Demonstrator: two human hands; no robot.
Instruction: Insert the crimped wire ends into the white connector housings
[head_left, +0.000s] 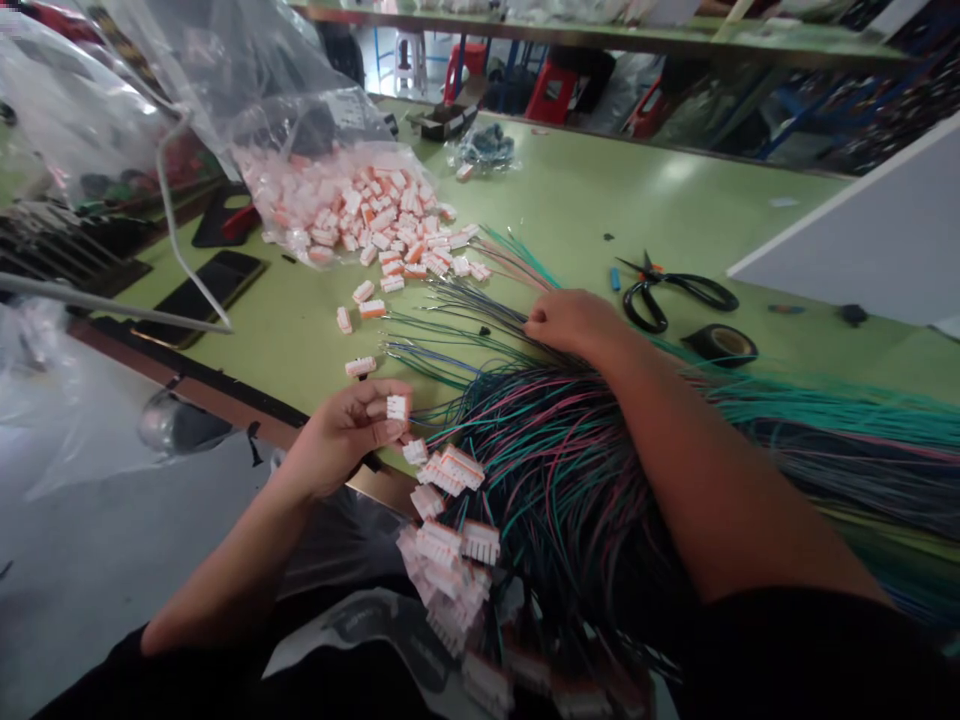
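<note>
My left hand (349,435) pinches a white and orange connector housing (397,408) at the table's front edge, with thin wires running from it to the right. Further right, my right hand (574,322) is closed at the fingertips on dark wires (480,302), whose bare tips point left. Between my hands lie more loose wire ends (427,355), blue and green. Below them, several wired connectors (450,545) hang in a cluster over the edge, joined to a thick wire bundle (555,440). A single loose connector (361,366) lies just beyond my left hand.
A clear plastic bag (300,130) spills a pile of connectors (382,215) onto the green table (570,190). Black-handled scissors (675,290) and a roll of black tape (721,345) lie to the right. A phone (202,298) and a metal rod frame (169,180) are on the left.
</note>
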